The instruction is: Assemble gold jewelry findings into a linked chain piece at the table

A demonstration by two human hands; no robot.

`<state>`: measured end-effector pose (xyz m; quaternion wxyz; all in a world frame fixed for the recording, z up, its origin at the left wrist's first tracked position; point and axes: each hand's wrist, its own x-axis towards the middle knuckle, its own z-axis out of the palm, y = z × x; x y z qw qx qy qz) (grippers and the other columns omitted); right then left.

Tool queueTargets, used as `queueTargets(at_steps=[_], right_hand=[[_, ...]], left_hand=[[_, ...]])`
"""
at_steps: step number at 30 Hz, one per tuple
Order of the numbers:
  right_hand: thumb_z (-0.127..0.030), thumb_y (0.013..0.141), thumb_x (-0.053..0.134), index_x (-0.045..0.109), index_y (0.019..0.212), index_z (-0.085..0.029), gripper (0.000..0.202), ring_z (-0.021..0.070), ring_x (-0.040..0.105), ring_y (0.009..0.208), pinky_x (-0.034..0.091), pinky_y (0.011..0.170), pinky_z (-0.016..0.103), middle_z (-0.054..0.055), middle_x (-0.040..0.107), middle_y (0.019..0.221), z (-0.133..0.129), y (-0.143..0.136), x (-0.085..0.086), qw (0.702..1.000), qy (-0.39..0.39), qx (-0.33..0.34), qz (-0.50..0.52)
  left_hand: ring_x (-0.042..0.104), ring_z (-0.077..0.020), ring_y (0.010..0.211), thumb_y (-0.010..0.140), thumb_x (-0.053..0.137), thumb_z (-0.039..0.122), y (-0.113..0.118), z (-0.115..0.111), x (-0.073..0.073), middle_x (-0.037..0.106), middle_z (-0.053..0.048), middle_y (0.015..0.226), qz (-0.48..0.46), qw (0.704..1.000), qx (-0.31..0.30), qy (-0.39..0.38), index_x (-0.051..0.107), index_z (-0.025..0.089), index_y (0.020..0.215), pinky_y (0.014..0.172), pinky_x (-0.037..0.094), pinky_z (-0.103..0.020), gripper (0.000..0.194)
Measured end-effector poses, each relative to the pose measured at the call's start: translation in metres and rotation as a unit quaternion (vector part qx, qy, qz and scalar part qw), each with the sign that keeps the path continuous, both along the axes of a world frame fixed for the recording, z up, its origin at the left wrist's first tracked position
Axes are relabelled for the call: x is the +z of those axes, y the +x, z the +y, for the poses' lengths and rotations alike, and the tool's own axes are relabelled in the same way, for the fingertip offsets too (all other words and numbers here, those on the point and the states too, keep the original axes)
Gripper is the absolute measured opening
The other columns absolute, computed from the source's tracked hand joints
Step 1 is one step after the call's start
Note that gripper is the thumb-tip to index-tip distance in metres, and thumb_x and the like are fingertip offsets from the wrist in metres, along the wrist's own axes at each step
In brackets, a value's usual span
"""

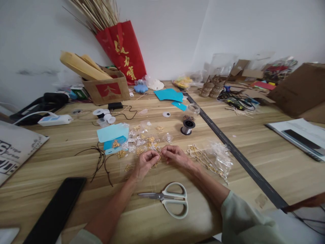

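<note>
My left hand and my right hand are close together over the middle of the table, each with thumb and forefinger pinched. Whatever sits between the fingertips is too small to make out. Just behind them lie gold and silver beads in small heaps and clear bags. More gold beads rest to the left of my left hand. Nearer to me lie scissors with pale handles, blades pointing left. To the right of my right wrist is a beaded chain beside crumpled clear plastic bags.
A spool of wire stands beyond my right hand. Blue cards and black cords lie to the left. A black phone-like slab is near the front left. Boxes and a red bag stand at the back.
</note>
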<state>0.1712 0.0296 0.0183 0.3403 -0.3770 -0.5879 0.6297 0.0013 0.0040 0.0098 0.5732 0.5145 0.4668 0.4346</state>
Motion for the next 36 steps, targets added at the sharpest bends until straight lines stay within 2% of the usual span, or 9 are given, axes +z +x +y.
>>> queueTargets(at_steps=[9,13,22,25,28,30,33,36], right_hand=[[-0.051,0.073,0.063,0.059,0.074,-0.014,0.037,0.0088,0.045,0.055,0.040,0.052,0.020,-0.001,0.051,0.063,-0.002,0.000,0.000,0.999,0.040,-0.004,-0.033],[-0.051,0.077,0.058,0.060,0.072,-0.013,0.038,0.0085,0.041,0.053,0.035,0.050,0.020,-0.002,0.048,0.058,0.000,0.001,-0.003,0.997,0.060,-0.016,-0.046],[-0.044,0.086,0.048,0.062,0.072,-0.015,0.035,0.0102,0.042,0.055,0.034,0.053,0.022,-0.001,0.047,0.059,0.002,0.004,-0.005,0.978,0.167,-0.054,-0.113],[-0.041,0.087,0.048,0.063,0.081,-0.016,0.030,0.0098,0.044,0.055,0.036,0.053,0.023,0.000,0.051,0.066,0.002,0.004,-0.007,0.971,0.194,-0.088,-0.109],[-0.038,0.085,0.052,0.058,0.097,-0.018,0.024,0.0096,0.047,0.058,0.038,0.052,0.022,0.004,0.055,0.086,-0.001,0.005,-0.004,0.955,0.234,-0.158,-0.093],[-0.035,0.084,0.054,0.056,0.094,-0.019,0.020,0.0103,0.048,0.061,0.038,0.051,0.022,0.005,0.054,0.090,-0.004,0.005,0.000,0.942,0.262,-0.189,-0.094],[-0.032,0.084,0.054,0.057,0.084,-0.018,0.014,0.0109,0.048,0.060,0.038,0.051,0.022,0.003,0.055,0.079,-0.009,0.003,0.003,0.941,0.282,-0.149,-0.118],[-0.031,0.083,0.055,0.060,0.094,-0.018,0.018,0.0096,0.049,0.056,0.039,0.052,0.022,0.003,0.060,0.079,-0.010,-0.001,-0.001,0.954,0.256,-0.078,-0.135]], left_hand=[[0.042,-0.0082,0.053,0.069,0.065,0.034,0.001,0.002,-0.006,0.049,0.004,0.057,0.017,1.000,-0.009,0.022,0.060,0.015,0.072,0.050,0.033,-0.020,0.020],[0.043,-0.0085,0.054,0.071,0.064,0.034,-0.001,0.003,-0.008,0.049,0.003,0.059,0.022,0.999,-0.012,0.025,0.060,0.015,0.072,0.051,0.034,-0.020,0.020],[0.047,-0.0092,0.055,0.069,0.066,0.036,-0.001,0.002,-0.006,0.054,0.001,0.061,0.017,1.000,0.000,0.019,0.061,0.015,0.072,0.051,0.037,-0.020,0.022],[0.049,-0.0096,0.055,0.068,0.068,0.036,-0.001,0.003,-0.006,0.057,0.001,0.062,0.003,1.000,0.011,0.015,0.062,0.015,0.072,0.051,0.038,-0.020,0.022],[0.051,-0.0102,0.058,0.067,0.069,0.035,-0.001,0.003,-0.008,0.059,0.000,0.063,-0.007,1.000,0.024,0.009,0.063,0.014,0.072,0.054,0.040,-0.021,0.022],[0.052,-0.0107,0.059,0.067,0.069,0.034,-0.002,0.004,-0.009,0.059,0.000,0.064,-0.013,0.999,0.035,0.006,0.062,0.015,0.072,0.056,0.041,-0.021,0.021],[0.053,-0.0116,0.062,0.068,0.068,0.034,-0.002,0.004,-0.011,0.060,-0.001,0.066,-0.015,0.999,0.048,0.013,0.062,0.015,0.073,0.058,0.043,-0.022,0.020],[0.053,-0.0112,0.062,0.069,0.067,0.033,-0.002,0.004,-0.010,0.059,0.000,0.066,-0.011,0.999,0.050,0.019,0.062,0.015,0.072,0.058,0.042,-0.021,0.019]])
